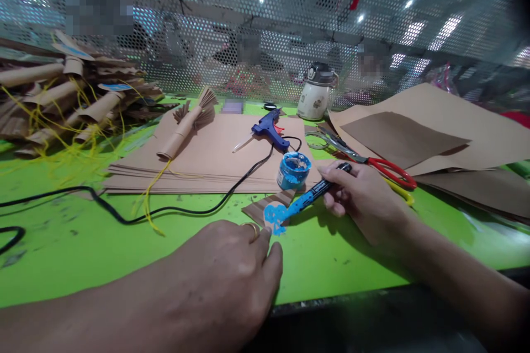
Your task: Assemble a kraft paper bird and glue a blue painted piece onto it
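My right hand (364,198) is closed round a black brush (308,198) smeared with blue paint. The brush tip rests on a small pleated brown paper piece (265,207) lying on the green table (83,242), and a blue patch covers the paper's near end. My left hand (232,270), a ring on one finger, pinches that near end of the paper with closed fingers. A small open pot of blue paint (293,170) stands just behind the paper.
A stack of brown paper sheets (207,160) carries a rolled paper fan (184,129) and a blue glue gun (269,129) with its black cable (124,215). Red-handled scissors (372,162) lie right. More brown sheets (439,132) far right, finished rolls (62,99) far left, a jar (315,96) behind.
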`<control>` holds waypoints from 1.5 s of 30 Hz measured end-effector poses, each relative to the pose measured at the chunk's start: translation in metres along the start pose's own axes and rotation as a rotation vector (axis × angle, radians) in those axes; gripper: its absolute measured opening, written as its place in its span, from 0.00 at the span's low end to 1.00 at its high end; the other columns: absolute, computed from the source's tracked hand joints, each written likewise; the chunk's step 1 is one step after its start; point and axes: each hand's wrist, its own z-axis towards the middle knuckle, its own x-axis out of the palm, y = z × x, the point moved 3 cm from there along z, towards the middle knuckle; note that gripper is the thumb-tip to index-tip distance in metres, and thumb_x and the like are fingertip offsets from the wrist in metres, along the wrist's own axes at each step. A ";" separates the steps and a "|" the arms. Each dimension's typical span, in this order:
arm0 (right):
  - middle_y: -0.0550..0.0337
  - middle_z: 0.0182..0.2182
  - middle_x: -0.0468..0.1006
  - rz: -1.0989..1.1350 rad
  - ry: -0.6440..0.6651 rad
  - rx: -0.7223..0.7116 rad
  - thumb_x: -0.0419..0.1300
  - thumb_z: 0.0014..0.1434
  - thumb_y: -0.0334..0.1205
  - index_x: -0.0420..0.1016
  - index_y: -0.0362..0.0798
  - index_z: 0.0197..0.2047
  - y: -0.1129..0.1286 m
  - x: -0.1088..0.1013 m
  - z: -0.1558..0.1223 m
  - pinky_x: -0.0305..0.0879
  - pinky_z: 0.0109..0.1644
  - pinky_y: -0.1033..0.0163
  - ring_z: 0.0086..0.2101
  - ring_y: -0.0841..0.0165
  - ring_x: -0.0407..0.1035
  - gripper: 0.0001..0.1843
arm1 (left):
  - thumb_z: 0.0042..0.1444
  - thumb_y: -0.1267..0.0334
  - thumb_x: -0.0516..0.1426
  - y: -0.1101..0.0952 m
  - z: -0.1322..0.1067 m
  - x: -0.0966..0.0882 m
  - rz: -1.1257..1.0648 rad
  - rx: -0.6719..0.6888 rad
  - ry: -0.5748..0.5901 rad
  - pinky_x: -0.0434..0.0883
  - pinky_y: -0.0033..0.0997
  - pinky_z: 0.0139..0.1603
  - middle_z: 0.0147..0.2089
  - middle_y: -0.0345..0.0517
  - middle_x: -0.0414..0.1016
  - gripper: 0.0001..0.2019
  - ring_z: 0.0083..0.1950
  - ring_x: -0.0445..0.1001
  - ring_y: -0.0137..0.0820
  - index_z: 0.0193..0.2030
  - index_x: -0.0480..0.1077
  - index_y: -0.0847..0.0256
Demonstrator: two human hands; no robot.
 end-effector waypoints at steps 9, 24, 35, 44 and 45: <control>0.63 0.17 0.75 -0.117 0.061 -0.095 0.65 0.61 0.49 0.71 0.47 0.29 -0.001 0.000 -0.004 0.60 0.20 0.70 0.17 0.75 0.64 0.16 | 0.58 0.75 0.54 0.000 0.000 -0.001 -0.020 -0.016 0.013 0.70 0.36 0.31 0.32 0.49 0.72 0.05 0.32 0.72 0.38 0.38 0.68 0.62; 0.63 0.17 0.76 -0.213 0.067 -0.111 0.65 0.61 0.52 0.70 0.48 0.31 -0.004 -0.003 -0.003 0.62 0.19 0.69 0.16 0.74 0.65 0.17 | 0.55 0.76 0.55 0.000 0.000 0.000 -0.001 -0.006 0.032 0.69 0.36 0.29 0.31 0.49 0.72 0.06 0.32 0.71 0.38 0.37 0.69 0.62; 0.62 0.18 0.76 -0.181 0.051 -0.111 0.66 0.60 0.52 0.71 0.47 0.31 -0.001 -0.001 -0.004 0.62 0.20 0.70 0.16 0.74 0.66 0.17 | 0.56 0.75 0.55 0.001 0.001 -0.001 -0.017 0.005 0.007 0.69 0.37 0.29 0.31 0.49 0.72 0.06 0.32 0.72 0.39 0.39 0.69 0.63; 0.64 0.16 0.75 -0.186 0.066 -0.112 0.66 0.60 0.51 0.70 0.48 0.29 -0.004 -0.003 -0.005 0.61 0.17 0.71 0.14 0.75 0.65 0.17 | 0.55 0.76 0.55 0.000 0.001 0.000 -0.005 0.007 -0.012 0.67 0.36 0.28 0.31 0.48 0.72 0.06 0.30 0.70 0.38 0.37 0.69 0.62; 0.64 0.15 0.75 -0.178 0.063 -0.115 0.66 0.61 0.51 0.70 0.48 0.28 -0.003 -0.003 -0.005 0.61 0.17 0.71 0.14 0.75 0.64 0.17 | 0.55 0.76 0.55 0.001 0.001 0.000 -0.005 0.005 -0.016 0.67 0.36 0.28 0.31 0.48 0.72 0.06 0.30 0.70 0.38 0.37 0.68 0.62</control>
